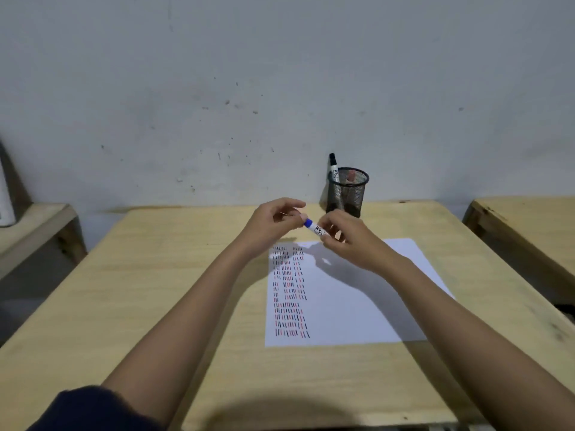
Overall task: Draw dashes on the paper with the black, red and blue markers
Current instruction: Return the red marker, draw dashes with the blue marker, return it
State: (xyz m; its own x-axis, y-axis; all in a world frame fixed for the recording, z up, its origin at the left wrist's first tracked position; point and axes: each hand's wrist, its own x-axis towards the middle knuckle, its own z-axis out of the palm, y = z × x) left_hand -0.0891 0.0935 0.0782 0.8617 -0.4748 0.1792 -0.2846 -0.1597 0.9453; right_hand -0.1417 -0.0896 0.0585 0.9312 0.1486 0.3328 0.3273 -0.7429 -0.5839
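- Blue marker (315, 228): held in the air above the far edge of the paper, lying roughly level, blue cap end pointing left and the white labelled barrel running right into the right hand.
- Right hand (348, 241): closed round the barrel, fingers wrapped, thumb on the near side. The tail of the marker is hidden inside the grip.
- Left hand (273, 223): thumb and forefinger pinched at the blue cap, the other fingers curled loosely. Whether the cap is seated or already partly off cannot be told.
- Step in hand, as judged: uncapping the blue marker before drawing, or possibly capping it after use; no blue dashes can be made out for certain among the marks.
- Advice for the step: pull the cap straight along the barrel's axis, not at an angle; keep the right hand's grip firm and back from the tip so ink does not reach the fingers; keep the cap in the left hand or set it down clear of the sheet.
- Paper (357, 306): white sheet lying flat on the surface, right of centre. Rows of short black and red dashes (289, 290) fill a column along its left side; the right part is blank.
- Advice: the left hand should steady the sheet once free, as nothing holds it.
- Mesh pen cup (347, 192): at the far edge of the surface, beyond the hands, apart from the paper. The black marker (333, 168) stands upright in it; a reddish item, probably the red marker (351, 175), shows inside the rim.
- Surface (155, 275): pale wood.
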